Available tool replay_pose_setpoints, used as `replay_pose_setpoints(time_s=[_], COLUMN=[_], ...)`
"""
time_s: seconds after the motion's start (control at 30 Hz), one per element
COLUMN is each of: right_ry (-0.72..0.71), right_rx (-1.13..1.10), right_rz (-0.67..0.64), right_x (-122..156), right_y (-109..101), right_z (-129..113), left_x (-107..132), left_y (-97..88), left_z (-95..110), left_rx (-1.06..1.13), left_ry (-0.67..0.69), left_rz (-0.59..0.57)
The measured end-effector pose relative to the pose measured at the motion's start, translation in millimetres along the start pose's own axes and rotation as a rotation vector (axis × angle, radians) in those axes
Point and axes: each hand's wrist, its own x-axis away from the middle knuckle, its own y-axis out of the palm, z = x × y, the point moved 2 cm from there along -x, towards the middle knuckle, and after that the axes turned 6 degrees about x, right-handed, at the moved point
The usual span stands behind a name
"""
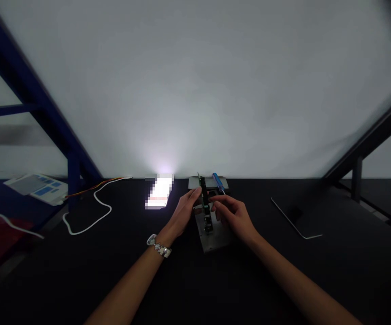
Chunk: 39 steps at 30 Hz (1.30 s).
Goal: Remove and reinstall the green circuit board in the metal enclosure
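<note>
A green circuit board stands on its edge above a grey metal plate on the black table. My left hand is closed on the board's left side, thumb and fingers around its upper part. On the other side, my right hand has its thumb and forefinger bent together in a pinch against the board's right face. Whatever lies between those fingertips is too small and dark to make out. Just beyond the hands, a screwdriver with a blue handle leans on a flat grey box.
A brightly lit phone-like screen lies left of the hands. Farther left are a white cable and a printed sheet. A thin bent metal rod rests on the right. Behind the black table rises a pale wall.
</note>
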Motion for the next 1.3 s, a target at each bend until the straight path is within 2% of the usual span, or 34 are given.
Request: replay_pose_setpoints(time_s=[0.17,0.23,0.33,0.4,0.47,0.7,0.87,0.97,1.13,1.23,1.3], right_ry=[-0.005,-0.072,-0.158,-0.151,-0.123,-0.066,-0.084,-0.114,-0.15,-0.17,-0.211], right_rx=[0.093,0.23,0.484,0.564,0.551,0.431,0.373,0.388,0.432,0.376,0.318], right_rz=[0.031,0.076,0.135,0.126,0.092,0.065,0.106,0.159,0.219,0.213,0.205], right_x=[-4.5,-4.0,-1.9,-1.7,-3.1,-8.5,-9.1,-10.5,-11.5,-10.7,-9.8], right_y=[-4.9,-5.5,-4.1,-2.6,-1.9,-4.4,-6.5,-11.2,-16.2,-14.1,-12.3], right_z=[7.6,8.3,6.7,6.5,7.5,12.3,10.3,5.4,-3.6,-7.4,-10.1], left_x=[-0.4,-1.0,-1.7,-1.9,-2.2,-2.0,1.7,5.6,9.7,8.9,7.4], left_y=[-3.2,-3.5,-5.2,-7.0,-7.9,-3.5,0.4,2.7,3.2,-3.3,-10.3], left_z=[-1.1,-1.7,-1.0,0.2,-0.1,-8.0,-1.4,8.5,24.5,23.1,18.7], left_rx=[0.023,0.052,0.077,0.074,0.075,0.118,0.091,0.057,-0.154,-0.284,-0.366], left_ry=[0.005,0.005,0.046,0.094,0.096,-0.035,0.008,0.016,0.073,0.052,0.055], left_rz=[0.007,0.008,0.072,0.121,0.122,-0.019,-0.053,-0.119,-0.287,-0.382,-0.386])
